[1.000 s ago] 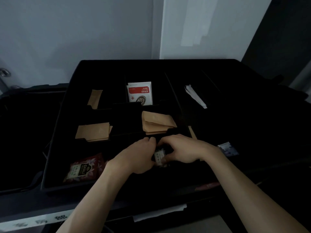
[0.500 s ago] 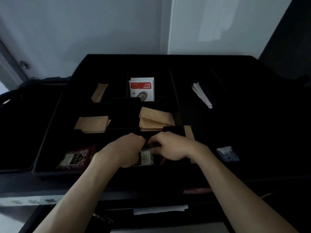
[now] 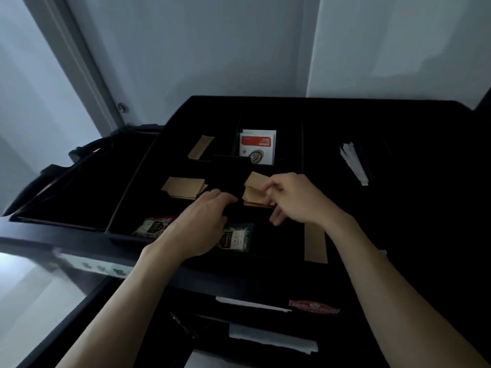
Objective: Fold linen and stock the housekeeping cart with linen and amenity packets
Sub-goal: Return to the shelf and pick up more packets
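Black cart tray (image 3: 138, 192), divided compartments. Left hand (image 3: 204, 221) over teal tea packet (image 3: 235, 239) in front compartment, grip unclear. Right hand (image 3: 295, 197) pinching kraft packet stack (image 3: 256, 191) in middle compartment.

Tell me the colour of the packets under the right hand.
Kraft brown packets, seen in the head view.

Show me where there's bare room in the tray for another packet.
Bare patches: the compartment right of the red-and-white packet, up to the white strips; and the front floor between the teal tea packet and the long kraft sleeve. Crowded: the middle, where the right hand pinches the kraft stack and the left hand rests beside it.
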Demonstrator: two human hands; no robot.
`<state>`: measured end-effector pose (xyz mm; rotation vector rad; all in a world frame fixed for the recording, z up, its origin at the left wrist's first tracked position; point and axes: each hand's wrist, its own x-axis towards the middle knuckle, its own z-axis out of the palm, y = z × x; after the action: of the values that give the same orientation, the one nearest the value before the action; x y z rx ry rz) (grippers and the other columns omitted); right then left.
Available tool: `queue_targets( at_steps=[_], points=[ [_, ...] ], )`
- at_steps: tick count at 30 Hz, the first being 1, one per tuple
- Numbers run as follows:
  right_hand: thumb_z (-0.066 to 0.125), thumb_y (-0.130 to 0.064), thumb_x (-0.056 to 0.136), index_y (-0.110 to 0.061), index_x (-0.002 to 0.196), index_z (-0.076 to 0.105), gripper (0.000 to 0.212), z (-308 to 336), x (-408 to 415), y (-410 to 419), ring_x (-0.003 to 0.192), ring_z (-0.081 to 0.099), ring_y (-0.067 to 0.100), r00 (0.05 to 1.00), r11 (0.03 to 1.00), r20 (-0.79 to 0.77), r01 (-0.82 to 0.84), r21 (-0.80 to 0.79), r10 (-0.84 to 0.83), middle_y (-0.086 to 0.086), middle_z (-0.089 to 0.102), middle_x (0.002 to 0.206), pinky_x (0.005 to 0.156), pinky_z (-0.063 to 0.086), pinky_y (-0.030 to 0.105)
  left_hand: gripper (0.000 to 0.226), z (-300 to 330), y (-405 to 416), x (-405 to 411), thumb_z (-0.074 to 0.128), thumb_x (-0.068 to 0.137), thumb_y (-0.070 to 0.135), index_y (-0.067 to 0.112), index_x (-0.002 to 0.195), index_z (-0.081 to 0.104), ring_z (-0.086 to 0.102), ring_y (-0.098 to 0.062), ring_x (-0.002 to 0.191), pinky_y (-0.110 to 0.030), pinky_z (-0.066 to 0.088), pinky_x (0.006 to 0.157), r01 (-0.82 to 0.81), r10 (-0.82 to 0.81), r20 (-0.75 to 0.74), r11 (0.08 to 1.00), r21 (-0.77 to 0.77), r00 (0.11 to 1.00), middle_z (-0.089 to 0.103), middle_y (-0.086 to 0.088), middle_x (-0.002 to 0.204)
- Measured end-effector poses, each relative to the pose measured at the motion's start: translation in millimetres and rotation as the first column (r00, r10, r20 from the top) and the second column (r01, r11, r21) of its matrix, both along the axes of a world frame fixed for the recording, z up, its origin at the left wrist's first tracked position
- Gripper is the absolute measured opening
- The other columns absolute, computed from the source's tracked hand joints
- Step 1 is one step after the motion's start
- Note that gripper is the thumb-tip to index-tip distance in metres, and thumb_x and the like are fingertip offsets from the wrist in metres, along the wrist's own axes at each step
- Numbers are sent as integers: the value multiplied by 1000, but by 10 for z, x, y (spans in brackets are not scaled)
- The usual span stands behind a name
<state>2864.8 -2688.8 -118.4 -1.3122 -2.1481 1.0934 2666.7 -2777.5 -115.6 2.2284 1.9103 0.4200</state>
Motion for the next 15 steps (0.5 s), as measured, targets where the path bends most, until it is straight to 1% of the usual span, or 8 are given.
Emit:
queue_targets(
  at_steps=[3, 5, 7, 8, 9, 10, 13, 15],
  points=[
    [44, -13, 104, -12, 113, 63, 22, 111, 25, -32, 59, 73, 18, 993, 996, -107, 49, 70, -42, 1, 70, 92, 55, 59, 25, 35, 96, -151, -100, 58, 93, 4, 13, 127, 60, 58, -13, 115, -33, 48, 100, -91, 57, 220, 985, 147, 974, 62, 1, 123],
    [46, -14, 104, -17, 106, 63, 17, 161, -31, -119, 59, 72, 16, 990, 994, -138, 43, 100, -29, 1, 70, 90, 53, 58, 24, 29, 136, -255, -165, 60, 93, 5, 15, 119, 65, 62, -5, 105, -21, 51, 92, -162, 79, 348, 963, 217, 934, 66, 4, 114],
    [49, -15, 102, -20, 103, 63, 15, 194, -133, -238, 59, 72, 16, 988, 994, -155, 27, 110, -10, 1, 70, 89, 52, 57, 24, 23, 169, -384, -237, 62, 94, 10, 24, 111, 68, 63, 3, 97, -6, 48, 79, -250, 112, 468, 937, 243, 877, 69, 11, 106],
    [50, -16, 102, -20, 103, 64, 14, 205, -196, -304, 60, 72, 15, 987, 994, -162, 18, 112, 0, 1, 71, 89, 52, 58, 25, 21, 178, -462, -284, 63, 94, 14, 31, 105, 68, 64, 6, 94, -4, 47, 73, -292, 125, 535, 926, 238, 835, 70, 13, 101],
    [51, -17, 101, -21, 103, 64, 14, 214, -269, -374, 61, 72, 15, 986, 993, -166, 10, 118, 9, -1, 71, 88, 53, 59, 27, 19, 188, -553, -339, 63, 95, 18, 36, 101, 67, 65, 5, 92, -6, 49, 69, -329, 136, 598, 917, 225, 790, 71, 15, 98],
    [52, -17, 101, -22, 102, 64, 13, 223, -348, -452, 62, 72, 13, 986, 992, -167, 1, 129, 21, -2, 71, 88, 54, 59, 27, 17, 189, -651, -404, 63, 95, 22, 38, 101, 68, 67, 2, 92, -12, 53, 71, -362, 151, 652, 910, 203, 743, 72, 16, 98],
    [52, -17, 101, -23, 99, 64, 13, 252, -629, -726, 65, 72, 10, 978, 989, -202, -24, 148, 54, -4, 71, 87, 52, 56, 23, 14, 176, -1024, -628, 59, 98, 31, 32, 109, 68, 69, -9, 100, -39, 55, 93, -445, 189, 782, 887, 124, 594, 73, 9, 104],
    [53, -16, 100, -20, 99, 65, 13, 277, -820, -921, 67, 72, 11, 963, 988, -258, -40, 150, 78, -2, 72, 87, 55, 56, 22, 19, 196, -1287, -743, 55, 101, 31, 24, 113, 69, 70, -15, 102, -45, 55, 95, -489, 175, 860, 867, 96, 479, 73, 1, 106]
  ],
)
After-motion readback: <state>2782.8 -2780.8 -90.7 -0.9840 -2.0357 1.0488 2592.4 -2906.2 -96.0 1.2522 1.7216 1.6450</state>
